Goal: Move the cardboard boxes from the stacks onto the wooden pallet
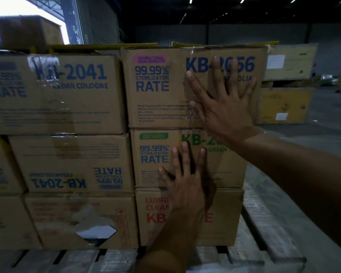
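Note:
Brown cardboard boxes stand stacked three high on a wooden pallet (pixel 268 229). My right hand (pixel 222 103) lies flat with spread fingers against the front of the top box (pixel 156 107), printed KB-2056. My left hand (pixel 187 180) presses flat with straight fingers on the middle box (pixel 152 174), which has green lettering, right above the bottom box (pixel 156 229) with red print. Neither hand grips anything.
To the left stands another stack of KB-2041 boxes (pixel 67 95), the lowest one torn at the front (pixel 95 233). Bare pallet slats run along the front and right. Yellowish crates (pixel 285 103) sit on the concrete floor at the back right.

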`<state>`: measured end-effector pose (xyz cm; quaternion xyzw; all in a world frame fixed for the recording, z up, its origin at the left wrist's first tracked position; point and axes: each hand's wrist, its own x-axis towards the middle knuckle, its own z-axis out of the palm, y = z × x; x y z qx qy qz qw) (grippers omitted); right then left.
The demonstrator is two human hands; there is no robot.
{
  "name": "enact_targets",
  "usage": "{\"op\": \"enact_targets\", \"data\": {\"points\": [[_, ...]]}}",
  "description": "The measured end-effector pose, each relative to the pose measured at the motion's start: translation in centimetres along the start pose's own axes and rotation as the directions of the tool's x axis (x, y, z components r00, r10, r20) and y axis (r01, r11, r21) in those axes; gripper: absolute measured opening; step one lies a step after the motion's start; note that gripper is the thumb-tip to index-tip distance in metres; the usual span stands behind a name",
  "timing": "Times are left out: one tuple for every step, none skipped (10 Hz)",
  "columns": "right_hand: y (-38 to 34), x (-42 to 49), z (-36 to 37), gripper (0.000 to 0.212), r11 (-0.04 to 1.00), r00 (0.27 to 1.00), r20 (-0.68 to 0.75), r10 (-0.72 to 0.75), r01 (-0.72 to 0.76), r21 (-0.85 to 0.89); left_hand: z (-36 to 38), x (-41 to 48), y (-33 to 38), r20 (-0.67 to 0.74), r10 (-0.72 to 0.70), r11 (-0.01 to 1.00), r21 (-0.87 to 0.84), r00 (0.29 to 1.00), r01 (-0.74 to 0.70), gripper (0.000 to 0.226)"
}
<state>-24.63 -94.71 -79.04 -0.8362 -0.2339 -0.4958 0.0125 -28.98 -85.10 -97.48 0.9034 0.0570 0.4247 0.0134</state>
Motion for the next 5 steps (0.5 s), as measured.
{"op": "enact_targets", "data": {"points": [[0.0, 0.2, 0.5, 0.061, 1.0, 1.0, 0.012, -0.001, 0.001, 0.012, 0.5, 0.4, -0.1, 0.009, -0.001, 1.0, -0.001, 1.0, 0.001, 0.1], [0.1, 0.6, 0.4, 0.061, 1.0, 1.0, 0.018, 0.006, -0.006, 0.02, 0.8, 0.8, -0.3, 0.04, 0.004, 1.0, 0.003, 0.999, -0.004, 0.1], [0.2, 0.2, 0.8, 0.062, 1.0, 0.999, 0.046, 0.01, -0.01, 0.005, 0.6, 0.6, -0.4, 0.059, 0.02, 1.0, 0.002, 0.998, -0.02, 0.098], [0.6, 0.7, -0.2, 0.063, 0.999, 0.995, 0.1, -0.021, 0.017, 0.042, -0.7, 0.8, -0.5, 0.09, 0.063, 0.998, -0.026, 0.994, -0.061, 0.09], [0.0, -0.6, -1.8, 0.065, 0.975, 0.982, 0.181, 0.049, -0.086, 0.207, -2.2, -1.6, -2.2, 0.189, 0.09, 0.994, -0.08, 0.978, -0.076, 0.075]]}}
